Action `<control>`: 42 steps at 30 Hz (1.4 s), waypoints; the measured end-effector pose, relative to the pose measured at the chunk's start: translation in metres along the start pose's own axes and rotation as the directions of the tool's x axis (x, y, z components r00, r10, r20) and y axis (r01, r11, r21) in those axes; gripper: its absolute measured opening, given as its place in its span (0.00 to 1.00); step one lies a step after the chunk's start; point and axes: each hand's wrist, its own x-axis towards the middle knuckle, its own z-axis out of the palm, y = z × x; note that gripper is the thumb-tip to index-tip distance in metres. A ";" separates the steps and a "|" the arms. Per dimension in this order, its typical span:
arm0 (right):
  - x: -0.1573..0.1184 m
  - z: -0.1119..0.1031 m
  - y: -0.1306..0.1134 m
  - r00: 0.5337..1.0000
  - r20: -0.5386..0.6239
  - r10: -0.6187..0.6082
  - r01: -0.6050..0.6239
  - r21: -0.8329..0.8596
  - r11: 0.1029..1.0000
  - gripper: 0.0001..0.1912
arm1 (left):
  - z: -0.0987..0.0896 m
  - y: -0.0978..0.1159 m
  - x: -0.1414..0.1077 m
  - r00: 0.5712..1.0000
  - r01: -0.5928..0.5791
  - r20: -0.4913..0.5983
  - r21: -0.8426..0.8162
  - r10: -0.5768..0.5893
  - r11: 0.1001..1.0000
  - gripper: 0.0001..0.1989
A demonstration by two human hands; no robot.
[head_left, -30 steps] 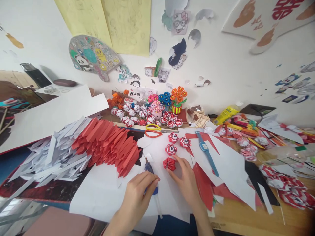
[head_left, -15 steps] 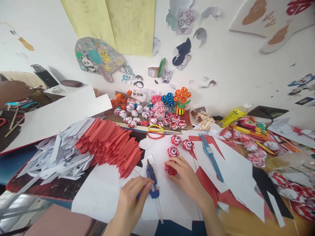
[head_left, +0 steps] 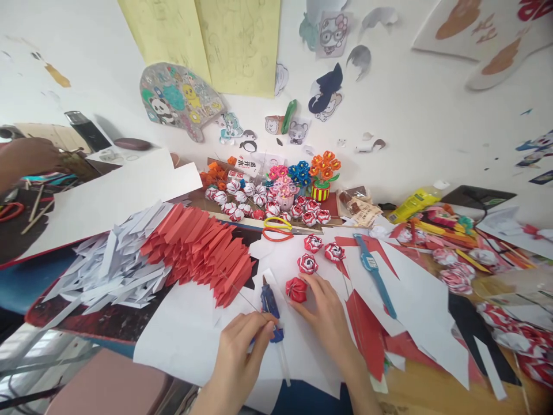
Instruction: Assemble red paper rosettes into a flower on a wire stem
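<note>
My left hand (head_left: 248,346) pinches a thin wire (head_left: 242,294) that runs up and left over the red strips. Beneath that hand lies a blue glue gun (head_left: 269,301) on white paper. My right hand (head_left: 324,311) is curled with thumb and fingertips at the right side of a red paper flower (head_left: 296,290), gripping it. Just beyond the flower sit several red-and-white paper flowers (head_left: 307,263). Folded red strips (head_left: 203,248) and white strips (head_left: 116,265) are piled to the left.
Scissors (head_left: 277,229) lie behind the glue gun. A blue watch (head_left: 375,274) rests on paper at the right, near a yellow bottle (head_left: 418,200). Finished flowers (head_left: 237,202) line the wall. Another person's hand (head_left: 32,158) is at the far left.
The flower in my right hand has turned, now showing its plain red side. The wire in my left hand slants more visibly across the red strips. The whole view has shifted slightly.
</note>
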 end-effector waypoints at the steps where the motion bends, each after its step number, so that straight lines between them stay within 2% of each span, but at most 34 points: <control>1: -0.001 -0.001 0.000 1.000 0.004 -0.005 0.005 -0.001 1.000 0.26 | 0.001 0.000 0.000 1.000 -0.008 -0.002 -0.004 0.008 1.000 0.07; 7: -0.003 -0.001 -0.004 0.999 0.023 -0.034 0.035 -0.010 0.999 0.24 | 0.006 0.001 -0.005 0.999 0.010 0.042 -0.014 -0.010 1.000 0.08; 11: -0.003 -0.002 -0.006 0.999 0.025 -0.047 0.046 0.004 0.999 0.22 | 0.007 0.003 -0.007 0.998 -0.028 0.058 0.011 0.027 1.000 0.09; 17: -0.001 -0.005 0.000 0.986 0.061 -0.155 0.157 -0.044 0.987 0.19 | 0.008 0.003 -0.012 0.996 -0.050 0.076 0.028 0.047 0.998 0.08; 26: 0.008 -0.022 0.011 0.979 0.193 -0.062 0.060 0.015 0.998 0.24 | 0.008 0.002 -0.014 0.995 -0.054 0.088 0.035 0.051 0.998 0.07; 33: 0.001 -0.011 0.020 0.997 0.054 0.053 -0.061 0.180 0.982 0.24 | 0.013 0.000 -0.013 0.994 -0.054 0.097 0.030 0.051 0.998 0.06; 38: -0.006 -0.001 0.021 0.997 -0.042 0.067 -0.059 0.158 0.986 0.21 | 0.017 -0.002 -0.013 0.991 -0.044 0.125 0.032 0.039 0.999 0.06; 42: -0.004 0.001 0.017 0.997 -0.047 0.055 -0.048 0.128 0.991 0.23 | 0.020 -0.002 -0.014 0.988 -0.036 0.153 0.032 0.031 0.999 0.07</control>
